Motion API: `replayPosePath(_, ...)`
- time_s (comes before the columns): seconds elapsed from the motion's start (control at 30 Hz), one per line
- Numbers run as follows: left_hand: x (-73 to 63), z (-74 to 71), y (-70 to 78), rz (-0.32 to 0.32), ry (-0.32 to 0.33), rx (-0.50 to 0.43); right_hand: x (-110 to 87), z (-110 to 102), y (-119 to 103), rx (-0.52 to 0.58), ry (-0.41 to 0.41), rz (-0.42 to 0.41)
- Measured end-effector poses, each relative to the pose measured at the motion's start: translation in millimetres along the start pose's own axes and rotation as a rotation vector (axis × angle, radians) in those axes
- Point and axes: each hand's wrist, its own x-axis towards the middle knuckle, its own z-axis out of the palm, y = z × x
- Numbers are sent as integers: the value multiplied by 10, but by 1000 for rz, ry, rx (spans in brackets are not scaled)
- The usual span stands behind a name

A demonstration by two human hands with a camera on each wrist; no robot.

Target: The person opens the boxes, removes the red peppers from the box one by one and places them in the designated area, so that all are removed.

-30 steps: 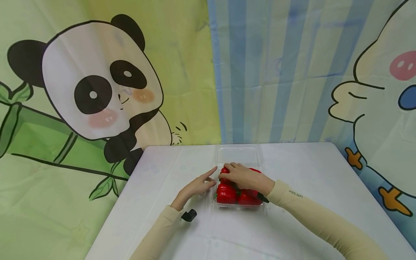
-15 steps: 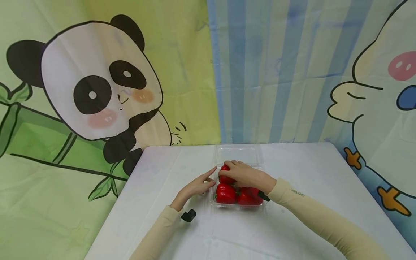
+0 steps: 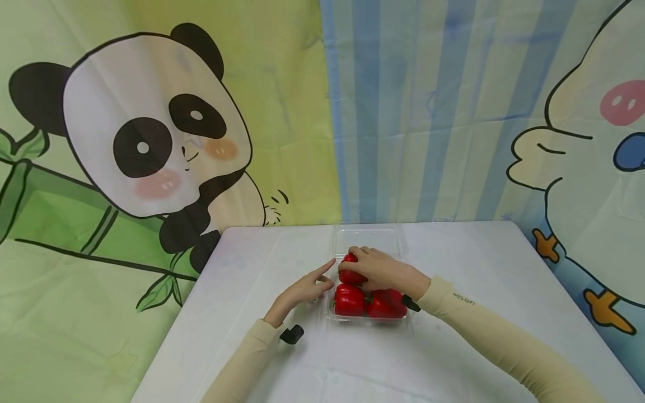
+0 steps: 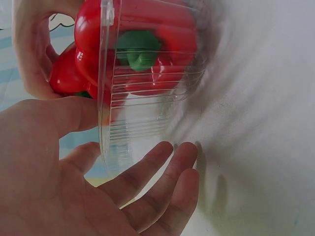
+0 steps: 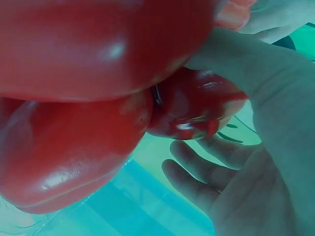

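In the head view, my right hand point(image 3: 387, 271) grips a red bell pepper point(image 3: 351, 276) at the back left of a clear plastic clamshell box point(image 3: 370, 319). The right wrist view shows this pepper point(image 5: 197, 105) between the thumb and the fingers. Two more red bell peppers lie along the front of the box, one on the left point(image 3: 349, 300), one on the right point(image 3: 386, 304). The back right of the box is hidden under my right hand. My left hand point(image 3: 304, 287) stays at the box's left side, fingers spread, thumb point(image 4: 81, 115) right at the rim.
The box's clear lid point(image 3: 370, 239) lies folded back on the white table point(image 3: 463, 263). A black device point(image 3: 292, 334) sits at my left wrist, another point(image 3: 410, 303) at my right. A printed curtain point(image 3: 403, 112) hangs behind the table's far edge.
My right hand has shifted slightly back and to the right over the box, with its fingers on the back-left pepper. My left hand has stayed in place.
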Motion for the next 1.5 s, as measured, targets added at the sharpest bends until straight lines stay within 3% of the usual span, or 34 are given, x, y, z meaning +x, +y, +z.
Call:
replayPosePath(0.33,2,-6,29,-12,-5,-10,-42,-76,11,59,1,50)
replayPosePath(0.97,5,5,-2,-5,-2,-12,-69,-136,50,49,24,27)
replayPosePath(1.5,-14,-10,18,-6,-4,-38,-125,-174,66,78,23,71)
